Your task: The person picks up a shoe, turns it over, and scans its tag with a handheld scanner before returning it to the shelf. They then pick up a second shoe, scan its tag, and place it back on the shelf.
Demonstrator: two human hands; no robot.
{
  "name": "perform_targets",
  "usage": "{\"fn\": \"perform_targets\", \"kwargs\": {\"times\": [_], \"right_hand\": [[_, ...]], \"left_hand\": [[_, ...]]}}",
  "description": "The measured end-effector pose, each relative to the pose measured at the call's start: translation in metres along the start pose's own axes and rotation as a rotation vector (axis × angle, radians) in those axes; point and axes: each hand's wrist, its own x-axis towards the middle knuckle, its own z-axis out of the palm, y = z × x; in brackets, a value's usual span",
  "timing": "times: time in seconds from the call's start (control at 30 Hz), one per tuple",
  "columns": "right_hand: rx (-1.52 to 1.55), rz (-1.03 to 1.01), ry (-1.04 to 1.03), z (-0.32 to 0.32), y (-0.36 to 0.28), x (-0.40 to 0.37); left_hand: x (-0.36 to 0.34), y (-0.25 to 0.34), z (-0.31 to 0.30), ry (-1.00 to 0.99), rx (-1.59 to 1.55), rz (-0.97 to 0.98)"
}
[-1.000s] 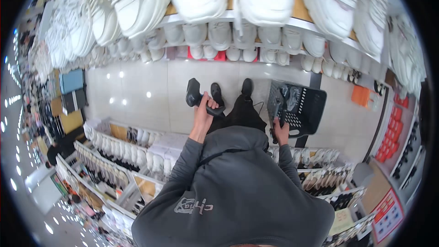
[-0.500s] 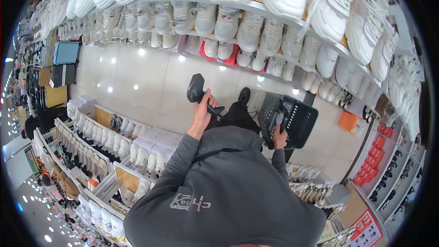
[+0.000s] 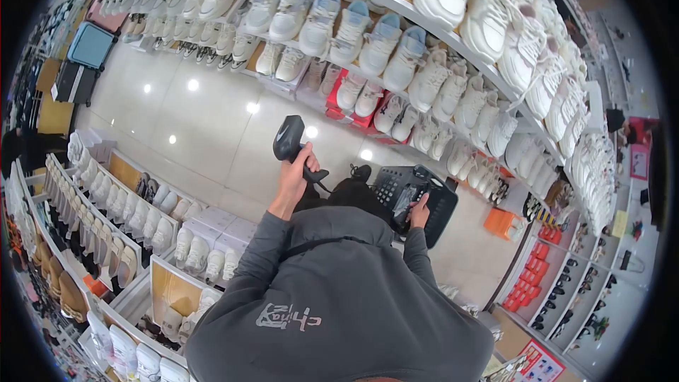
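In the head view, my left hand (image 3: 291, 178) is wrapped round the grip of a black barcode scanner (image 3: 287, 139). The scanner's head points up and away from me over the floor aisle. My right hand (image 3: 419, 212) grips a black plastic shopping basket (image 3: 443, 213) by what looks like its handle. The basket hangs tilted beside my right leg. Something dark and shiny lies inside it, too small to make out.
White sneakers (image 3: 428, 79) fill the shelves ahead of me. More shoes and white boxes (image 3: 212, 218) stand on low racks at left. An orange box (image 3: 501, 223) lies on the floor at right, a blue suitcase (image 3: 91, 45) at the far left.
My view has turned, so the shelves appear shifted and tilted. The scanner and the basket both sit further left in view. Both hands keep their holds.
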Motion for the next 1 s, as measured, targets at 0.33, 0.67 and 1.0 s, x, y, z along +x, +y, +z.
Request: {"fn": "perform_targets", "kwargs": {"times": [0.33,0.67,1.0], "right_hand": [[0.032,0.038,-0.094,0.064,-0.027,-0.037],[0.017,0.059,-0.064,0.095,-0.059,-0.062],[-0.070,0.122,0.163,0.122,-0.080,-0.064]], "left_hand": [[-0.013,0.051,-0.028,-0.011,-0.106,0.126],[0.009,0.080,-0.053,0.025,-0.056,0.145],[0.106,0.140,-0.056,0.039,-0.029,-0.004]]}}
